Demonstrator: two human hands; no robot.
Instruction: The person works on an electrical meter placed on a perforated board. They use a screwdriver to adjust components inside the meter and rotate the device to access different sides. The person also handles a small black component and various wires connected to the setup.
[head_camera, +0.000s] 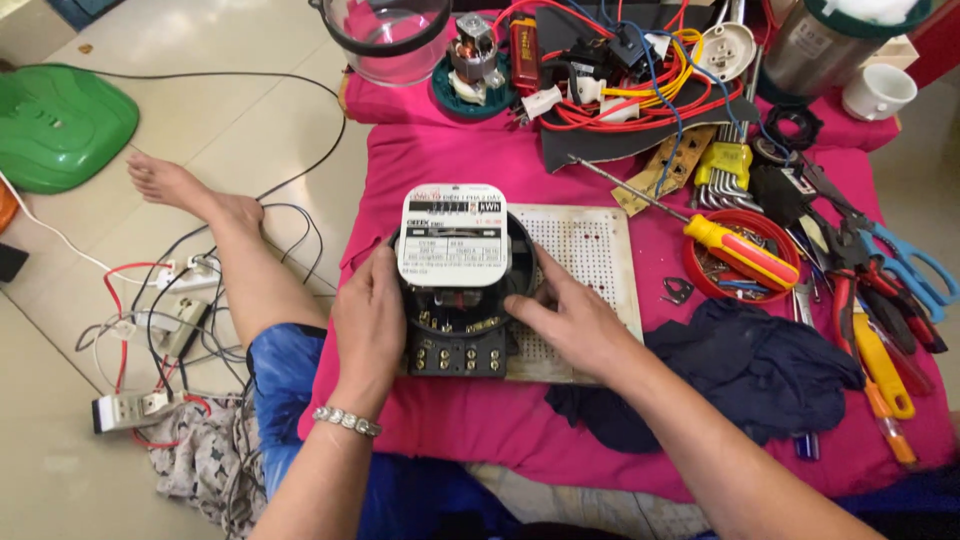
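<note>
At centre frame I see the round black electricity meter with its white faceplate (455, 285) lying between both hands, long axis running top to bottom. My left hand (368, 318) cups its left rim; my right hand (565, 318) grips its right edge, equally close, over the perforated white board (590, 250).

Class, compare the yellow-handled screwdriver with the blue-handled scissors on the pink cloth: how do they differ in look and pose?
The yellow-handled screwdriver has one thick yellow and red grip and a long thin shaft; the blue-handled scissors have two blue loop handles. The screwdriver's grip rests across the red dish, its shaft pointing up-left, while the scissors lie among other tools at the right edge. Both lie untouched, apart from the hands.
</note>
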